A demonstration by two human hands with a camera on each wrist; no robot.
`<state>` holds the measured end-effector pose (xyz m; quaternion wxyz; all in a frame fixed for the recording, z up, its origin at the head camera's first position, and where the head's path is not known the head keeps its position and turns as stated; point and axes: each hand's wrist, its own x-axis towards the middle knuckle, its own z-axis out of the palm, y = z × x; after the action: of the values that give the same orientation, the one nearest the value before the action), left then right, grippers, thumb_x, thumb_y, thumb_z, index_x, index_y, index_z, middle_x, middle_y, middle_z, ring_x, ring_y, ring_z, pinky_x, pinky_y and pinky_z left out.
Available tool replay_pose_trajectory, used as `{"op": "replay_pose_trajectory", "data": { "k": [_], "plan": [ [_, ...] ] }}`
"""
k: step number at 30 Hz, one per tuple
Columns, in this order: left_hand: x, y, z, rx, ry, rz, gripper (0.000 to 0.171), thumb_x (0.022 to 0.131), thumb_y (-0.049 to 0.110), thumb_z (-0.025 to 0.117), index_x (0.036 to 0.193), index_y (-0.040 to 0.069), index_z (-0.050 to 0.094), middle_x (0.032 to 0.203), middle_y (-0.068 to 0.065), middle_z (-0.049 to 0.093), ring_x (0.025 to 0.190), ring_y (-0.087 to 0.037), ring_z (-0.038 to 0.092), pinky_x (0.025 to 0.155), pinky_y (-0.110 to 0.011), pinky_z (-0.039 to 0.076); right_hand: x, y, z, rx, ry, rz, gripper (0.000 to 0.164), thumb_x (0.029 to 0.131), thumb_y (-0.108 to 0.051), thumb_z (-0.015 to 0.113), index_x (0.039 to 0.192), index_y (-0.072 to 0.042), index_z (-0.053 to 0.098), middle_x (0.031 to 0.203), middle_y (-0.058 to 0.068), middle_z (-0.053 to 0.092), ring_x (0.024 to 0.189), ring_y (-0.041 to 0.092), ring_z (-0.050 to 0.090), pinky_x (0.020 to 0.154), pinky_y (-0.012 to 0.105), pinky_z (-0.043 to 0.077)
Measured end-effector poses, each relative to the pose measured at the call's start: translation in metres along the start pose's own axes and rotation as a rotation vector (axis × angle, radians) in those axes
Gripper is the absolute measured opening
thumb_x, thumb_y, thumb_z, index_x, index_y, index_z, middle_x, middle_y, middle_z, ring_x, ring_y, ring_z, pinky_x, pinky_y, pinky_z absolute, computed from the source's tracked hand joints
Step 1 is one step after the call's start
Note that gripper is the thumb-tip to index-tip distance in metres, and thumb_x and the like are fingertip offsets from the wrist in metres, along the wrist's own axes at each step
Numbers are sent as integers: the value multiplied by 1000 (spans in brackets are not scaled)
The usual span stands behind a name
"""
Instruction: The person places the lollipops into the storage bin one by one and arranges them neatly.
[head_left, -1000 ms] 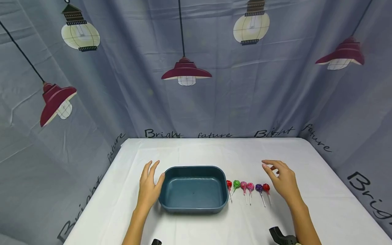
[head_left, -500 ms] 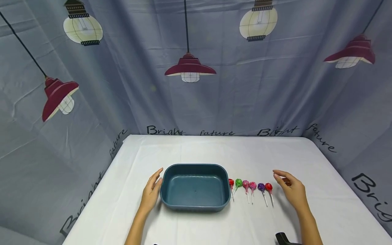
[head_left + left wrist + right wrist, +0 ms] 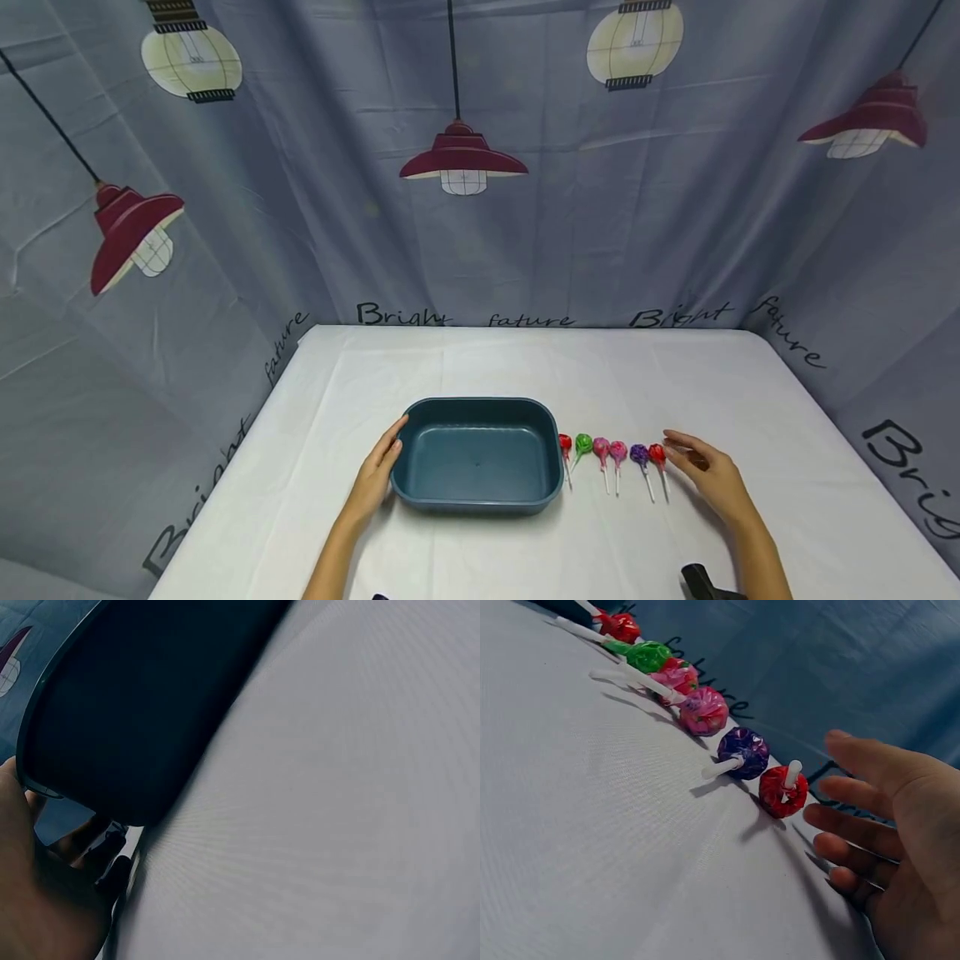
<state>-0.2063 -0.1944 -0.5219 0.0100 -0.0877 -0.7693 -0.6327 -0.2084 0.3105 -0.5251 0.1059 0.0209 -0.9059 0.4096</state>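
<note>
A dark teal rectangular tub [image 3: 480, 500] stands on the white-covered table. At its left end is my left hand [image 3: 372, 475], with its fingertips right at the rim; in the left wrist view the hand [image 3: 45, 877] lies along the tub's outer wall [image 3: 142, 712]. To the tub's right, several wrapped lollipops form a row, sticks toward me. My right hand [image 3: 708, 475] hovers at the row's right end, beside a red lollipop [image 3: 657, 454]. In the right wrist view its fingers reach close to that red lollipop [image 3: 783, 791] and hold nothing. A purple lollipop [image 3: 639, 455] lies beside it.
Two pink lollipops [image 3: 617, 452], a green one [image 3: 583, 444] and another red one [image 3: 566, 442] continue the row up to the tub's right wall. A grey-blue curtain [image 3: 480, 250] printed with lamps hangs behind and beside the table [image 3: 525, 358].
My left hand has lowered and come in to the tub's left rim. My right hand has lowered toward the red lollipop at the row's end. The view has shifted slightly.
</note>
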Motion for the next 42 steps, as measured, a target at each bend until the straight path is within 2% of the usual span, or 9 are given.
{"op": "replay_pose_trajectory", "data": {
  "k": [3,8,15,19,25,30,38,42],
  "plan": [
    [0,-4,0,-9,-8,10,43,100,38,36,142,29,36,148,3,26,137,-23,17,109,-50,15,-1,2,0,18,-42,2,44,90,-33,60,125,-7,58,113,14,61,82,-1,52,67,19,44],
    [-1,-4,0,-8,-11,18,42,101,33,35,143,29,34,149,2,24,138,-23,16,109,-50,14,1,2,2,-4,-60,6,43,87,-32,64,122,-7,60,97,7,61,75,8,51,62,22,43],
    [-7,30,1,5,-27,6,44,102,19,35,145,12,30,150,-8,22,137,-29,15,109,-51,15,5,1,4,-67,-35,16,41,85,-34,66,117,-8,64,88,3,59,71,10,49,58,25,41],
    [-5,25,2,14,-25,21,44,101,20,35,145,13,31,150,-9,23,137,-30,16,108,-52,15,5,-1,4,-80,-36,38,42,85,-34,66,116,-7,64,87,4,60,71,13,48,58,26,39],
    [3,0,0,-8,-12,8,43,101,29,38,143,28,34,149,1,25,137,-22,17,109,-48,15,6,0,5,-83,-13,50,41,84,-34,68,114,-6,65,86,4,60,72,13,47,58,25,38],
    [5,-7,0,5,5,9,41,100,34,39,141,35,35,148,8,27,137,-18,18,109,-46,17,6,-1,6,-78,12,31,37,83,-31,69,110,-6,67,85,3,60,71,10,47,58,24,39],
    [2,-7,-2,-24,-17,-4,43,99,36,40,142,33,34,149,5,24,138,-20,16,110,-45,16,0,-6,2,-68,-27,76,40,83,-32,69,112,-4,65,88,6,64,72,11,52,61,26,42],
    [0,-1,-1,-42,-27,-8,45,100,29,40,144,25,33,150,-1,22,138,-24,14,110,-47,15,0,-8,-4,-42,-50,72,41,84,-31,69,114,-4,64,90,7,65,73,7,56,63,23,43]
  ]
}}
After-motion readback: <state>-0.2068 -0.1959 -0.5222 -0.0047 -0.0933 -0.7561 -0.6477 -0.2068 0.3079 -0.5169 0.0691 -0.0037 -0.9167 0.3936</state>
